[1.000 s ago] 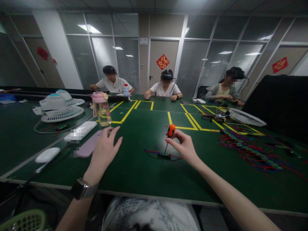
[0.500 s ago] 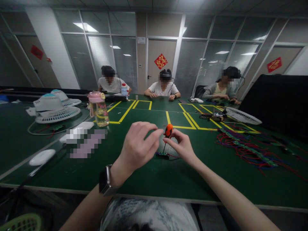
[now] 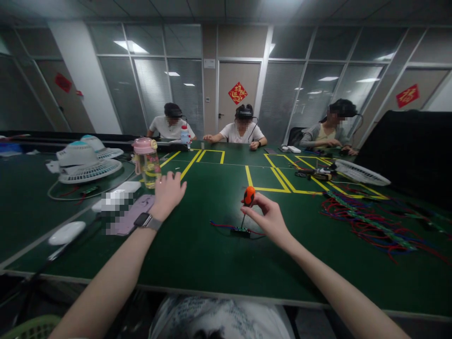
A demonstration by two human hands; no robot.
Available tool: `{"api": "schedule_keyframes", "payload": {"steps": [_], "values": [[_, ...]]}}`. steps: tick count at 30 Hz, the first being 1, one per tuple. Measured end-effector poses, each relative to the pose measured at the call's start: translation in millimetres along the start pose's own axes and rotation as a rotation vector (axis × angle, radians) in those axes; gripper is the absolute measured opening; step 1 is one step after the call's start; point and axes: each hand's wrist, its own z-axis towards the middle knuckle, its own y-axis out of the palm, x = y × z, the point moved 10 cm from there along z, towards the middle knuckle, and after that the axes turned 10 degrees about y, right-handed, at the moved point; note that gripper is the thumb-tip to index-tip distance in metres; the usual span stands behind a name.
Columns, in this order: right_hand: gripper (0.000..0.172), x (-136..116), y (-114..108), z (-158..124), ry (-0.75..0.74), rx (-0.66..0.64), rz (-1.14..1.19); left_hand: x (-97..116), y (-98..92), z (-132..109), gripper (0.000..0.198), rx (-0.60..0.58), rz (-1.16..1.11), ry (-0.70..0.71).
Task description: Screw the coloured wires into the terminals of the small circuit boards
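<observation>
My right hand (image 3: 268,216) pinches an orange and black screwdriver (image 3: 249,197) by its handle, held nearly upright. The shaft points down onto a small green circuit board (image 3: 240,231) lying on the table, with red and blue wires running out both sides. To the left, my left hand (image 3: 170,190) is stretched out with its fingers apart, holding nothing. It is beside a clear water bottle (image 3: 147,165) with a pink lid; whether the fingertips touch it I cannot tell. A purple phone (image 3: 136,214) lies close to that wrist, partly covered by pixelation.
White fan parts (image 3: 83,162) stand at the left near a white oval case (image 3: 67,233). A row of wired circuit boards (image 3: 367,219) lies at the right, by a white fan grille (image 3: 362,172) and a black screen (image 3: 409,160). Several people sit across the green table (image 3: 197,263).
My left hand has moved from beside the screwdriver out to the left, near the bottle, and its fingers have spread. My right hand keeps the screwdriver on the board.
</observation>
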Motion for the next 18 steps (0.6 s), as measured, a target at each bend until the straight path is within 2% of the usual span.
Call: {"api": "schedule_keyframes", "payload": {"steps": [3, 7, 12, 14, 16, 18], "values": [[0.013, 1, 1, 0, 0.000, -0.014, 0.006, -29, 41.4, -14, 0.059, -0.205, 0.015, -0.163], [0.012, 4, 1, 0, 0.000, -0.023, 0.018, -45, 65.4, -20, 0.061, -0.356, -0.040, -0.229], [0.013, 5, 1, 0, 0.003, -0.025, 0.021, -48, 72.1, -24, 0.062, -0.463, -0.035, -0.283], [0.014, 5, 1, 0, 0.004, -0.027, 0.019, -44, 71.7, -26, 0.062, -0.471, 0.008, -0.291], [0.014, 6, 1, 0, 0.005, -0.028, 0.016, -35, 66.5, -22, 0.061, -0.405, 0.051, -0.229], [0.015, 7, 1, 0, 0.008, -0.028, 0.013, -27, 68.1, -21, 0.059, -0.400, 0.059, -0.181]]}}
